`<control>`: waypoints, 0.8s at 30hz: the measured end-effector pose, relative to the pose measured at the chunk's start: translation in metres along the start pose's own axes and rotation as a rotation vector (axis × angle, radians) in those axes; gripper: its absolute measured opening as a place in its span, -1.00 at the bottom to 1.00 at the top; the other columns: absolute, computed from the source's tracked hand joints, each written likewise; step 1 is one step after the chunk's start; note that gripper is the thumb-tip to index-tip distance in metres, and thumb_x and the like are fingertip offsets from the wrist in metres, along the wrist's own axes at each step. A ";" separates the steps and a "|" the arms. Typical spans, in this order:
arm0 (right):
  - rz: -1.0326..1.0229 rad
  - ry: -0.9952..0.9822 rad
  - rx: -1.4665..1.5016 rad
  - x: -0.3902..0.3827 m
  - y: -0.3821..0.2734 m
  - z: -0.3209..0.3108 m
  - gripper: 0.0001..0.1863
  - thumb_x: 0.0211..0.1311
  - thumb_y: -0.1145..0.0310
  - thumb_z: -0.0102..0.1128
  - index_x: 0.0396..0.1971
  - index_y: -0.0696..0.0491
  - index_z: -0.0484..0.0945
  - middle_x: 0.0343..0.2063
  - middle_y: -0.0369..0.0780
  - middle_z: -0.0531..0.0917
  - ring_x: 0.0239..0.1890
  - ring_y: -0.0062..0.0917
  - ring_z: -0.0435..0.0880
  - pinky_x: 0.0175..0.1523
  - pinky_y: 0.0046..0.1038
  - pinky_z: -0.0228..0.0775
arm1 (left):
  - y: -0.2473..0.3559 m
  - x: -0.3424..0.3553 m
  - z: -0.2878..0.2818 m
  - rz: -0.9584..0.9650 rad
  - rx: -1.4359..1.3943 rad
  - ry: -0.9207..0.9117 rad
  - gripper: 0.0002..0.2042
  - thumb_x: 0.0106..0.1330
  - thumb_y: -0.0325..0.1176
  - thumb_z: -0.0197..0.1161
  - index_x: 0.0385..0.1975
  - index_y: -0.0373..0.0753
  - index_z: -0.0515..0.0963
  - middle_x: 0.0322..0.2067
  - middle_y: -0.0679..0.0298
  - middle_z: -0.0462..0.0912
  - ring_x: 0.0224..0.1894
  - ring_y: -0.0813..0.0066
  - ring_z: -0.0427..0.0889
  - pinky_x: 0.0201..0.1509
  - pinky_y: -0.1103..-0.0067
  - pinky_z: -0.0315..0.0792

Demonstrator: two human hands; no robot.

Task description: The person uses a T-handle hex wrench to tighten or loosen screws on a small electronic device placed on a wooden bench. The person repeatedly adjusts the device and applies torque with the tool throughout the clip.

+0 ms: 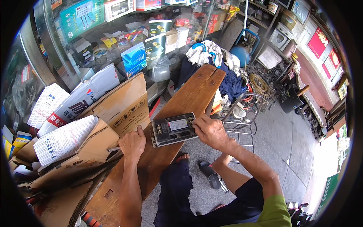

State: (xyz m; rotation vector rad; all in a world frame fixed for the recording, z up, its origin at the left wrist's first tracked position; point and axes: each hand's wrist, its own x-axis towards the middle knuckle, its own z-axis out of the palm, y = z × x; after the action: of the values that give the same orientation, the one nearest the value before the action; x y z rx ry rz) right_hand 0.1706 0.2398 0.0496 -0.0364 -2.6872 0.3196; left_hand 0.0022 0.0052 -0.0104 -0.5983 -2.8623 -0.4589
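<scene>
A black rectangular device with a pale label and brass-coloured terminals (175, 128) sits on a metal base on a long wooden bench (189, 94). My right hand (211, 132) grips the device's right end, fingers curled at its terminal. My left hand (132, 145) is closed, left of the device at the bench's edge, around what looks like a short metal tool (113, 148), mostly hidden. Cardboard boxes (128, 109) with paper bags (64, 140) stand along the bench's left side.
Behind is a glass display case of small boxes (134, 58). Piled clothes (227, 83), a wire-frame chair (242, 143), coiled hoses (261, 85) and a black bucket (289, 100) stand to the right. My legs and a slipper (210, 174) are below the bench.
</scene>
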 end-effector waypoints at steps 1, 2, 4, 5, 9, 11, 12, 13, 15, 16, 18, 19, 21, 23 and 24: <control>-0.025 0.007 -0.014 0.000 0.000 -0.001 -0.89 0.24 0.45 0.25 -0.29 0.12 0.54 -0.37 -0.14 0.54 -0.40 -0.22 0.69 -0.33 -0.24 0.55 | 0.000 0.000 0.000 -0.001 -0.024 0.006 -0.41 0.48 -0.06 -0.05 -0.61 -0.40 0.70 -0.62 -0.15 0.65 -0.51 -0.10 0.71 -0.27 0.16 0.57; -0.050 0.013 -0.028 0.000 0.000 -0.002 -0.90 0.24 0.45 0.25 -0.29 0.12 0.53 -0.39 -0.15 0.52 -0.43 -0.23 0.68 -0.35 -0.25 0.54 | 0.000 0.000 0.001 -0.003 -0.024 0.009 -0.41 0.48 -0.06 -0.05 -0.61 -0.40 0.70 -0.62 -0.15 0.65 -0.51 -0.10 0.71 -0.28 0.16 0.57; -0.081 0.018 -0.035 0.000 -0.001 -0.003 -0.89 0.23 0.46 0.25 -0.31 0.11 0.51 -0.41 -0.15 0.49 -0.46 -0.25 0.67 -0.37 -0.26 0.53 | 0.000 0.000 0.001 -0.004 -0.026 0.015 -0.41 0.48 -0.06 -0.04 -0.62 -0.40 0.70 -0.62 -0.15 0.65 -0.51 -0.10 0.71 -0.28 0.16 0.57; -0.087 0.017 -0.029 0.000 -0.001 -0.003 -0.89 0.23 0.46 0.25 -0.31 0.11 0.51 -0.41 -0.15 0.49 -0.47 -0.25 0.67 -0.38 -0.26 0.53 | 0.000 0.000 0.002 -0.002 -0.028 0.018 -0.41 0.48 -0.06 -0.04 -0.62 -0.40 0.70 -0.62 -0.15 0.65 -0.51 -0.10 0.71 -0.28 0.16 0.57; -0.098 -0.003 -0.025 0.001 -0.002 -0.005 -0.89 0.23 0.46 0.26 -0.31 0.12 0.51 -0.42 -0.15 0.49 -0.47 -0.25 0.68 -0.37 -0.26 0.53 | -0.001 0.000 0.003 -0.003 -0.007 0.008 -0.42 0.48 -0.06 -0.04 -0.61 -0.40 0.70 -0.61 -0.16 0.65 -0.51 -0.11 0.71 -0.28 0.15 0.56; -0.128 -0.005 -0.048 0.002 -0.002 -0.006 -0.89 0.24 0.46 0.26 -0.31 0.12 0.51 -0.41 -0.14 0.49 -0.46 -0.24 0.68 -0.36 -0.26 0.53 | -0.001 0.000 0.003 -0.002 -0.027 0.013 -0.42 0.48 -0.06 -0.04 -0.60 -0.40 0.70 -0.61 -0.16 0.65 -0.51 -0.11 0.71 -0.27 0.14 0.56; -0.142 -0.006 -0.059 0.003 -0.002 -0.007 -0.89 0.24 0.46 0.25 -0.31 0.13 0.51 -0.41 -0.14 0.49 -0.46 -0.24 0.68 -0.36 -0.26 0.53 | -0.001 0.000 0.002 -0.002 -0.001 0.006 -0.42 0.48 -0.06 -0.04 -0.60 -0.40 0.71 -0.61 -0.16 0.65 -0.51 -0.11 0.71 -0.27 0.14 0.56; -0.133 -0.018 -0.061 0.003 -0.002 -0.007 -0.89 0.24 0.46 0.25 -0.31 0.13 0.52 -0.41 -0.14 0.50 -0.45 -0.24 0.68 -0.35 -0.26 0.53 | -0.001 0.000 0.002 -0.003 -0.028 0.005 -0.42 0.48 -0.06 -0.04 -0.60 -0.40 0.71 -0.61 -0.16 0.65 -0.51 -0.11 0.71 -0.27 0.14 0.56; -0.116 -0.043 -0.064 0.004 -0.003 -0.008 -0.89 0.25 0.46 0.25 -0.30 0.13 0.52 -0.41 -0.14 0.50 -0.44 -0.24 0.68 -0.33 -0.26 0.53 | -0.001 0.000 0.002 -0.010 -0.011 -0.015 -0.42 0.49 -0.06 -0.04 -0.59 -0.39 0.71 -0.60 -0.16 0.65 -0.49 -0.12 0.71 -0.26 0.13 0.56; -0.111 -0.045 -0.062 0.004 -0.003 -0.009 -0.89 0.25 0.46 0.25 -0.30 0.14 0.52 -0.41 -0.14 0.50 -0.43 -0.23 0.68 -0.33 -0.26 0.53 | -0.001 0.000 0.001 -0.010 -0.035 -0.013 -0.42 0.49 -0.06 -0.04 -0.59 -0.39 0.71 -0.60 -0.17 0.66 -0.49 -0.12 0.72 -0.25 0.14 0.56; -0.104 -0.049 -0.056 0.004 -0.004 -0.009 -0.89 0.25 0.46 0.25 -0.30 0.14 0.52 -0.40 -0.14 0.51 -0.41 -0.23 0.68 -0.32 -0.27 0.54 | -0.001 0.000 0.001 -0.016 -0.013 -0.022 -0.42 0.49 -0.06 -0.05 -0.59 -0.39 0.71 -0.59 -0.17 0.66 -0.48 -0.12 0.72 -0.24 0.14 0.56; -0.105 -0.052 -0.053 0.004 -0.005 -0.009 -0.89 0.25 0.46 0.25 -0.29 0.14 0.52 -0.40 -0.13 0.51 -0.41 -0.23 0.69 -0.32 -0.27 0.54 | -0.001 0.000 0.001 -0.016 -0.036 -0.019 -0.42 0.49 -0.07 -0.05 -0.59 -0.39 0.71 -0.59 -0.17 0.66 -0.48 -0.12 0.72 -0.24 0.13 0.56; -0.106 -0.058 -0.047 0.004 -0.005 -0.008 -0.88 0.25 0.46 0.25 -0.29 0.14 0.52 -0.39 -0.13 0.52 -0.39 -0.22 0.69 -0.30 -0.27 0.54 | -0.001 0.000 0.001 -0.015 -0.012 -0.024 -0.42 0.49 -0.07 -0.05 -0.59 -0.39 0.71 -0.59 -0.16 0.66 -0.47 -0.13 0.72 -0.23 0.13 0.55; -0.085 -0.026 -0.020 0.003 -0.007 -0.006 -0.87 0.24 0.46 0.25 -0.28 0.15 0.52 -0.38 -0.12 0.53 -0.38 -0.21 0.69 -0.30 -0.26 0.54 | -0.001 0.000 0.001 -0.014 -0.034 -0.024 -0.42 0.49 -0.07 -0.05 -0.59 -0.39 0.71 -0.59 -0.16 0.66 -0.48 -0.14 0.72 -0.22 0.11 0.55; -0.074 -0.009 -0.006 0.002 -0.007 -0.004 -0.87 0.24 0.46 0.25 -0.27 0.15 0.52 -0.38 -0.12 0.53 -0.38 -0.20 0.69 -0.29 -0.25 0.55 | -0.001 0.000 0.001 -0.014 -0.012 -0.033 -0.42 0.49 -0.07 -0.05 -0.59 -0.39 0.71 -0.59 -0.16 0.66 -0.48 -0.14 0.72 -0.22 0.11 0.55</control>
State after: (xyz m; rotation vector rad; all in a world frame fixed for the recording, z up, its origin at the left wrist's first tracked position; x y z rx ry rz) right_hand 0.1703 0.2341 0.0561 0.0630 -2.6907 0.2900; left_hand 0.0014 0.0051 -0.0113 -0.5935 -2.8992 -0.4734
